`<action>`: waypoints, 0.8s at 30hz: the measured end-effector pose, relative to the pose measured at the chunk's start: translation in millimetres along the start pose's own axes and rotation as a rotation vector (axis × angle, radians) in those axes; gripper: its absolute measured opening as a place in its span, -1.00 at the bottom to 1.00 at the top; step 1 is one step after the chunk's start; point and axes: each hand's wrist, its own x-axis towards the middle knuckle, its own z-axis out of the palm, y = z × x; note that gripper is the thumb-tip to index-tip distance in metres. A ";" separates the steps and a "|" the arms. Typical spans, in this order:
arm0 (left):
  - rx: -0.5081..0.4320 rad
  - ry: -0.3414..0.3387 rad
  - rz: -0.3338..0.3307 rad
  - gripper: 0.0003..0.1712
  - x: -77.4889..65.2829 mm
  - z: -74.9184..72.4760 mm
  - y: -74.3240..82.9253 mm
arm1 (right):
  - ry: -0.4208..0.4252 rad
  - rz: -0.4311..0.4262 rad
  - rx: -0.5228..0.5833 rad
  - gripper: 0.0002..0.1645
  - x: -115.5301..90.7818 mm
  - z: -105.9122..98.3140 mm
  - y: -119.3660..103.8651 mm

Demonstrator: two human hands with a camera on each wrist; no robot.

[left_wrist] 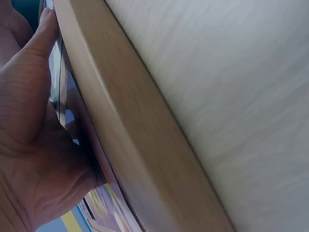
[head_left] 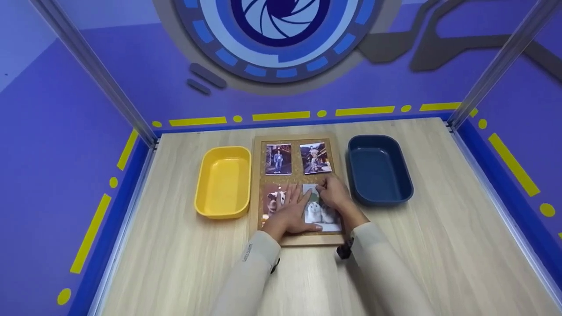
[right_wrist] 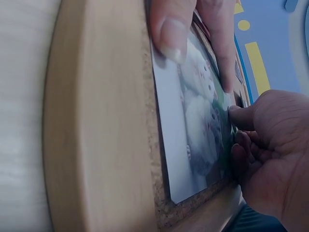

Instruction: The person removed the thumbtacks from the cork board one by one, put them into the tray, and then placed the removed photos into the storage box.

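My left hand (head_left: 292,217) lies spread over a cork board (head_left: 295,160) with a wooden frame. Its fingers cover part of a cow photo (head_left: 272,199), and its thumb presses the lower edge of a photo of two pale hamsters (head_left: 314,213). At the top of the hamster photo, my right hand (head_left: 334,192) has its fingers curled and its thumb tip pinching down. What the fingertips pinch is hidden. In the right wrist view the hamster photo (right_wrist: 200,130) lies on the cork, near the board's frame (right_wrist: 111,121). The left wrist view shows the left hand (left_wrist: 34,125) beside the frame.
Two more photos, one of a standing person (head_left: 278,159) and one of a figure in a street (head_left: 315,158), lie on the board's upper half. A yellow tray (head_left: 224,213) stands left of the board, a dark blue tray (head_left: 382,202) right of it. Printed walls enclose the table.
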 end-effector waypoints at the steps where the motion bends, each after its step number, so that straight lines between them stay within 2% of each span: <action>1: -0.005 -0.001 -0.001 0.39 0.0 0.1 -0.2 | 0.001 -0.002 0.002 -0.86 -0.1 0.2 0.1; 11: 0.006 0.002 -0.007 0.41 2.4 1.0 -0.1 | -0.001 0.014 0.126 -0.88 -2.2 -0.9 4.9; 15: -0.002 0.000 -0.008 0.41 5.0 1.7 -0.3 | 0.001 0.034 0.131 -0.88 -3.2 -1.0 4.9; 20: -0.005 0.014 -0.003 0.42 1.9 1.6 -1.1 | 0.004 0.046 0.112 -0.88 -6.7 1.1 0.6; 24: -0.020 0.019 -0.004 0.42 1.2 2.9 -0.2 | -0.021 0.049 0.188 -0.89 -9.8 -2.8 0.5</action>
